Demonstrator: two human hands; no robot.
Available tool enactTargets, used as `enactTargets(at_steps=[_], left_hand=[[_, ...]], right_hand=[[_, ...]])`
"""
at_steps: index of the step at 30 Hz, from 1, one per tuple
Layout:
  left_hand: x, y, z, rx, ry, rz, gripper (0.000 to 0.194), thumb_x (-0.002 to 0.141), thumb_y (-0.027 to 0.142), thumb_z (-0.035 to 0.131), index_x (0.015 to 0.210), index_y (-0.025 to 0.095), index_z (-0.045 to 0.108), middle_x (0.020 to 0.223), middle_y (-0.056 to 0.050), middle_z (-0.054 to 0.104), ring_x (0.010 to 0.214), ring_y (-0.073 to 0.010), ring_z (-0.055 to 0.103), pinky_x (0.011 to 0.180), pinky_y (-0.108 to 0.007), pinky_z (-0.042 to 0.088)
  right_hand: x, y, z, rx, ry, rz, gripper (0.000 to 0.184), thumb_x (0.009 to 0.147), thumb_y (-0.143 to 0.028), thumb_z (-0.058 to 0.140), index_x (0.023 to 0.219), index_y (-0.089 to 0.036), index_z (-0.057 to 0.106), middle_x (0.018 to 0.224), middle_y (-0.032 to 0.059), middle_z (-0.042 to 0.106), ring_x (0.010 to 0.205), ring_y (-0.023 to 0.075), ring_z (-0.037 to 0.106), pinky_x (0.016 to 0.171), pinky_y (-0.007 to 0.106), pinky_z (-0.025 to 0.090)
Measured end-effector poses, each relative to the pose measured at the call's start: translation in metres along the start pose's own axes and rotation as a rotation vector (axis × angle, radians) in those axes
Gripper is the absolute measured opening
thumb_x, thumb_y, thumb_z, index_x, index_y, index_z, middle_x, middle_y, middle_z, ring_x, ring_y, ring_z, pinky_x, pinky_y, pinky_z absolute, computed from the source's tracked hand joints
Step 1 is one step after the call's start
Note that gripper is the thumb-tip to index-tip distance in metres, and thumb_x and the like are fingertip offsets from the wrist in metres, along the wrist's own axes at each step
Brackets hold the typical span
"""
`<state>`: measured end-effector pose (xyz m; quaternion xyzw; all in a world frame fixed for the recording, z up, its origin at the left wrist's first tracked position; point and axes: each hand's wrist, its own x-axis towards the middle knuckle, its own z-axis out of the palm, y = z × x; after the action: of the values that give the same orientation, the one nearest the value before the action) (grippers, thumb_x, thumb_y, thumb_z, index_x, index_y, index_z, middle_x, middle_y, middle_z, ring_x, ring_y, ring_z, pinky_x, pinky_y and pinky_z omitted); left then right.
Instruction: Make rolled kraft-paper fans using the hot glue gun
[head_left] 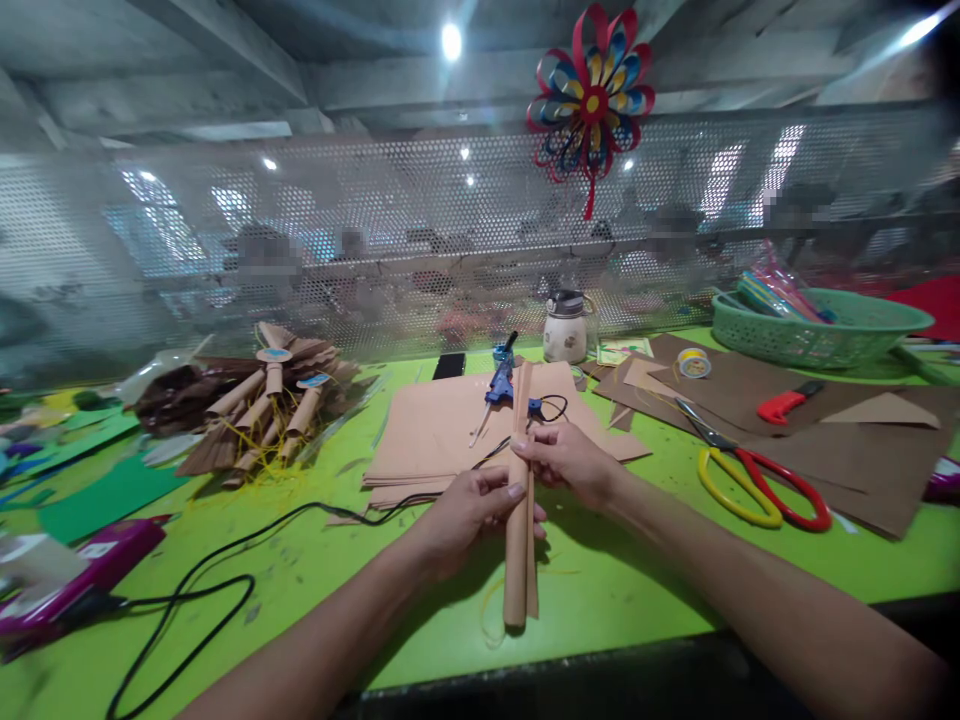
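Note:
A long roll of brown paper [517,560] stands nearly upright over the green table [630,590], held by both hands. My left hand [465,510] wraps round its middle from the left, fingers closed. My right hand [566,462] pinches it a little higher from the right. Just behind the roll lies a stack of brown paper sheets [442,440] with a blue glue gun [501,382] on top.
Red and yellow scissors [757,478] lie to the right on dark brown card [870,450], near a red cutter [784,405], a tape roll [694,362] and a green basket [817,330]. A pile of finished paper rolls [262,405] sits left; a black cable [225,570] crosses the table. A mesh screen [420,230] stands behind.

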<state>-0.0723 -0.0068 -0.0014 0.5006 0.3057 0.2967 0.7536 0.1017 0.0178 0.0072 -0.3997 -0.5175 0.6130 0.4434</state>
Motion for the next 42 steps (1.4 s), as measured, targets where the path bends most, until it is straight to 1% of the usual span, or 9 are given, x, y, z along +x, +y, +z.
enactTargets(at_steps=[7, 12, 16, 23, 29, 32, 38, 40, 42], left_hand=[[0.0, 0.002, 0.004, -0.027, 0.07, -0.02, 0.026, 0.081, 0.028, 0.067, 0.098, 0.009, 0.06, 0.082, -0.015, 0.069, 0.073, -0.025, 0.07, 0.08, -0.042, 0.053], [-0.001, 0.01, 0.004, -0.007, 0.173, -0.008, 0.021, 0.084, 0.023, 0.062, 0.098, 0.007, 0.06, 0.085, -0.017, 0.07, 0.078, -0.0268, 0.071, 0.079, -0.041, 0.054], [0.0, 0.017, -0.003, -0.008, 0.248, 0.003, 0.015, 0.085, 0.019, 0.059, 0.095, 0.008, 0.059, 0.088, -0.019, 0.072, 0.076, -0.0249, 0.072, 0.077, -0.038, 0.055], [0.002, 0.021, -0.013, -0.072, 0.328, 0.013, 0.006, 0.085, 0.011, 0.056, 0.089, 0.009, 0.057, 0.091, -0.021, 0.072, 0.075, -0.0244, 0.072, 0.074, -0.036, 0.056], [-0.001, 0.025, -0.013, -0.005, 0.351, 0.055, 0.007, 0.084, 0.015, 0.058, 0.088, 0.009, 0.058, 0.096, -0.023, 0.071, 0.077, -0.0254, 0.072, 0.072, -0.036, 0.057], [-0.003, 0.028, -0.012, 0.04, 0.374, 0.09, 0.007, 0.083, 0.016, 0.06, 0.087, 0.01, 0.058, 0.094, -0.022, 0.072, 0.076, -0.0251, 0.072, 0.07, -0.034, 0.057], [-0.003, 0.031, -0.018, 0.001, 0.351, 0.154, 0.014, 0.08, 0.021, 0.064, 0.089, 0.01, 0.06, 0.088, -0.019, 0.073, 0.072, -0.0244, 0.072, 0.067, -0.035, 0.058], [-0.004, 0.032, -0.021, -0.011, 0.315, 0.182, 0.017, 0.079, 0.023, 0.065, 0.09, 0.01, 0.06, 0.087, -0.017, 0.073, 0.069, -0.0234, 0.072, 0.066, -0.035, 0.057], [-0.007, 0.036, -0.022, -0.025, 0.283, 0.208, 0.019, 0.079, 0.024, 0.067, 0.09, 0.01, 0.06, 0.087, -0.016, 0.073, 0.068, -0.0225, 0.071, 0.065, -0.033, 0.057]], right_hand=[[0.0, 0.002, -0.001, 0.011, -0.017, 0.025, 0.039, 0.069, -0.047, 0.076, 0.059, -0.016, 0.055, 0.047, -0.0056, 0.043, 0.04, 0.0053, 0.03, 0.041, 0.022, 0.016], [-0.001, 0.001, 0.0, -0.023, 0.01, 0.037, 0.042, 0.071, -0.054, 0.071, 0.062, -0.016, 0.057, 0.051, -0.0032, 0.048, 0.041, 0.0059, 0.034, 0.04, 0.022, 0.018], [-0.001, 0.002, -0.002, -0.136, 0.097, -0.011, 0.037, 0.071, -0.051, 0.07, 0.066, -0.016, 0.06, 0.051, -0.0039, 0.048, 0.041, 0.0064, 0.035, 0.04, 0.021, 0.021], [0.008, 0.001, -0.017, -0.295, 0.354, -0.149, 0.034, 0.063, -0.048, 0.073, 0.059, -0.017, 0.059, 0.047, -0.0049, 0.043, 0.044, 0.0083, 0.033, 0.044, 0.023, 0.024], [0.015, 0.004, -0.026, -0.321, 0.406, -0.181, 0.037, 0.059, -0.051, 0.073, 0.063, -0.017, 0.061, 0.046, -0.0049, 0.044, 0.042, 0.0087, 0.034, 0.043, 0.023, 0.025], [0.019, 0.006, -0.031, -0.371, 0.418, -0.186, 0.036, 0.062, -0.052, 0.07, 0.065, -0.017, 0.059, 0.048, -0.0047, 0.045, 0.042, 0.0086, 0.035, 0.042, 0.023, 0.027], [0.054, -0.008, -0.05, -0.637, 0.411, -0.166, 0.029, 0.077, -0.043, 0.061, 0.067, -0.016, 0.061, 0.05, -0.0015, 0.052, 0.045, 0.0115, 0.045, 0.045, 0.025, 0.036], [0.076, -0.019, -0.055, -0.766, 0.416, -0.152, 0.024, 0.082, -0.036, 0.062, 0.07, -0.015, 0.063, 0.059, 0.0014, 0.058, 0.054, 0.0136, 0.054, 0.052, 0.026, 0.043], [0.099, -0.03, -0.058, -0.888, 0.416, -0.129, 0.02, 0.086, -0.032, 0.061, 0.083, -0.013, 0.065, 0.078, 0.0046, 0.065, 0.07, 0.0153, 0.061, 0.064, 0.029, 0.05]])
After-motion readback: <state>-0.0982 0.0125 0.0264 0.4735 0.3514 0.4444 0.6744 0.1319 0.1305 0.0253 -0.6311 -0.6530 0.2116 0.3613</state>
